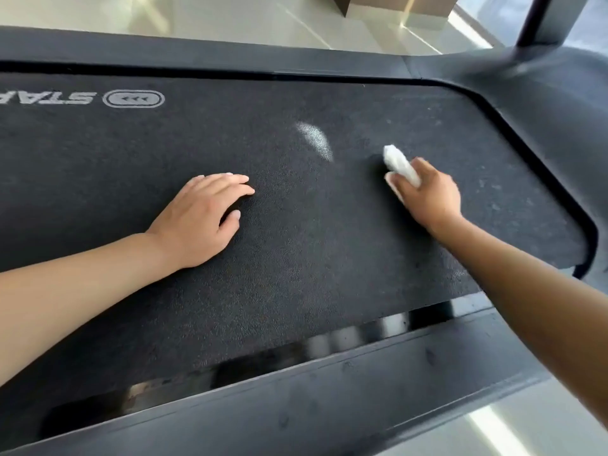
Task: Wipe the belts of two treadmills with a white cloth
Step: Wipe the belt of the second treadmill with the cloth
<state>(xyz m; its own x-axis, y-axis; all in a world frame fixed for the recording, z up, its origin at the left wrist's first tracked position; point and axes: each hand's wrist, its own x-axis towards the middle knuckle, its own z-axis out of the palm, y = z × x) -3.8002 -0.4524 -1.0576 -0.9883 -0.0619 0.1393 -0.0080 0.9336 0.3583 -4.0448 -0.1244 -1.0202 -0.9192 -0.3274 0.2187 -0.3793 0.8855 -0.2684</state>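
Near side rail (329, 399) along bottom, then belt (296, 258). Left hand (200, 218) flat on belt, fingers relaxed. Right hand (427, 195) grips bunched cloth (399, 166) against belt; fingers partly hidden. Belt logo (133, 99) cut off at left.

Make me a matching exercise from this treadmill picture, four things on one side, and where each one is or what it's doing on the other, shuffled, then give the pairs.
Things:
1. left hand
2. right hand
3. white cloth
4. printed logo

States:
A. bunched up, pressed onto the belt
B. far side of the belt, toward the left
C. resting flat on the belt, holding nothing
D. gripping something white

Pairs: 1-C, 2-D, 3-A, 4-B
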